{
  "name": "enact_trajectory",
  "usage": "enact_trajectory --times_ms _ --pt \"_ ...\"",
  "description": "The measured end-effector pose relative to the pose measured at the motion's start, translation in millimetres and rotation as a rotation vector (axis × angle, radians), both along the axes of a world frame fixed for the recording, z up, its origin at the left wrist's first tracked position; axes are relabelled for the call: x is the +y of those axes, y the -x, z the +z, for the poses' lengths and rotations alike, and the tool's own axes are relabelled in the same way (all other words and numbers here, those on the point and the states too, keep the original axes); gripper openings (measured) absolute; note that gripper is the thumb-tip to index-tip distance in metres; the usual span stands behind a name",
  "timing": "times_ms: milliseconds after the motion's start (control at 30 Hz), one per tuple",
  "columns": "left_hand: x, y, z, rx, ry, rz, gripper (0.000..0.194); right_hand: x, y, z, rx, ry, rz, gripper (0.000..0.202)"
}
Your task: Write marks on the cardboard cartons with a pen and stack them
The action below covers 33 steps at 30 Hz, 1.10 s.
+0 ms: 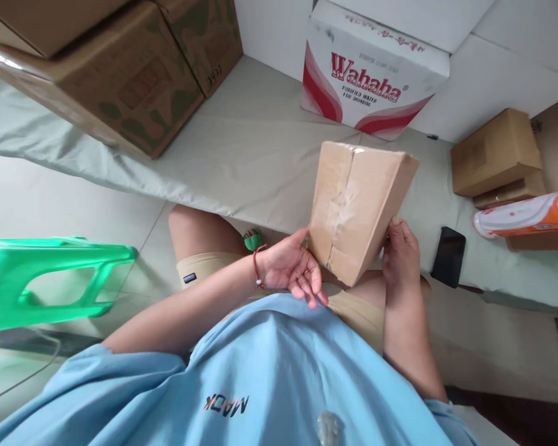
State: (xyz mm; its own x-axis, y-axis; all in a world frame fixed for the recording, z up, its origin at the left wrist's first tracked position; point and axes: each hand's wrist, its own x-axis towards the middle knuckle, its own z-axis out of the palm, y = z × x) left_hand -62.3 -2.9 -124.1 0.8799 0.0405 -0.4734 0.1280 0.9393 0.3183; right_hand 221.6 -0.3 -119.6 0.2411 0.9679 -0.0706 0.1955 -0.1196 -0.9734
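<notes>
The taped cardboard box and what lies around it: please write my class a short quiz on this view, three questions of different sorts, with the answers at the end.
1. True or false: while the taped cardboard box is held up, the left hand is open with its palm showing.
2. Which of these does the right hand grip?
A) the black phone
B) the taped cardboard box
C) the green plastic stool
3. Fill in the blank: the large red brand name on the white carton is ______.

Key: 1. True; 2. B; 3. Wahaha
</notes>
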Motion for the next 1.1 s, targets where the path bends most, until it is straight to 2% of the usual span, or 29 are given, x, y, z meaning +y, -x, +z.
enact_trajectory --times_ms 100,233,333,400,500,633,700,800,933,1100 --pt "34.7 1.0 -1.9 0.221 -0.055 -0.039 0.108 20.2 -4.9 -4.7 0.115 -0.061 -0.070 0.051" --pt "77.2 4.0 -19.5 0.307 -0.228 -0.012 0.093 47.7 -2.3 -13.0 0.199 0.022 -0.007 0.058" --pt "92.4 0.1 -29.3 0.334 -0.384 0.110 0.066 60.5 1.2 -21.3 0.196 0.066 -0.020 0.056" --pt "94.5 -5.5 -29.3 0.398 -0.447 0.230 0.047 63.3 2.1 -26.1 0.199 0.078 -0.052 0.052" --pt "89.9 -16.5 -18.7 0.499 -0.506 0.384 0.043 59.5 0.9 -31.4 0.201 0.109 -0.065 0.048" --pt "73.4 -32.8 5.7 0.534 -0.617 0.793 0.057 47.9 -0.4 -36.2 0.223 0.183 -0.063 0.049" --pt "60.5 -39.1 18.5 0.495 -0.664 0.887 0.055 42.8 0.7 -35.8 0.242 0.194 -0.068 0.051" --pt "37.8 -42.5 37.4 0.485 -0.762 0.878 0.044 35.9 3.0 -29.5 0.269 0.183 -0.066 0.049" --pt "13.2 -35.4 59.0 0.467 -0.993 0.830 0.043 24.2 1.7 -18.0 0.272 0.140 -0.026 0.043" --pt "1.0 -20.1 68.7 0.332 -0.981 0.733 0.057 4.3 -8.4 -11.7 0.196 0.062 0.051 0.037"
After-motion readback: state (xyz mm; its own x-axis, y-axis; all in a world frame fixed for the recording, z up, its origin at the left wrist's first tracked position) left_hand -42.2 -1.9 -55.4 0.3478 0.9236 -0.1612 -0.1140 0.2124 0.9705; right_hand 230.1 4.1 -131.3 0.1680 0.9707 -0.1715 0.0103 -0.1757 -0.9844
